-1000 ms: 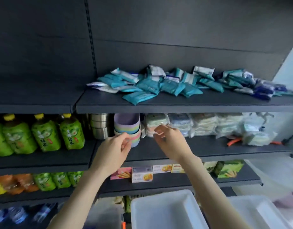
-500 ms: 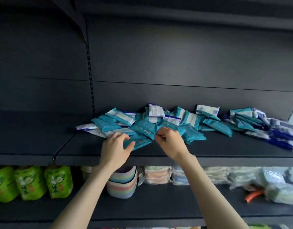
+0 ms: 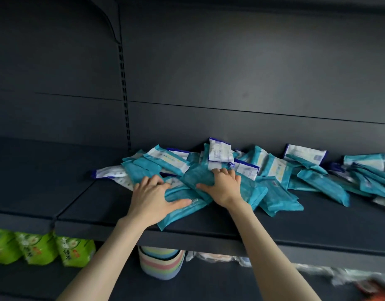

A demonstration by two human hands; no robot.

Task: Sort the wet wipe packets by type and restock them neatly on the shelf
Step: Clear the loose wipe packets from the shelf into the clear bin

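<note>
A loose heap of wet wipe packets lies on the dark shelf (image 3: 295, 227): several teal packets (image 3: 280, 200) mixed with white, blue-edged packets (image 3: 221, 152). My left hand (image 3: 153, 195) lies flat on a teal packet (image 3: 183, 211) near the shelf's front edge, thumb stretched over it. My right hand (image 3: 225, 184) rests palm down on another teal packet (image 3: 194, 175) in the middle of the heap, fingers spread and slightly bent at the tips. More teal and dark blue packets (image 3: 365, 177) spread to the right.
The left part of the shelf (image 3: 46, 187) is bare. Below hang green drink pouches (image 3: 37, 246), a stack of pastel bowls (image 3: 161, 263) and plastic-wrapped packs (image 3: 217, 257). The upright post (image 3: 124, 94) runs up the dark back panel.
The view has tilted up from the lower shelves. Both hands rose from below to the packet shelf and now lie flat on teal packets.
</note>
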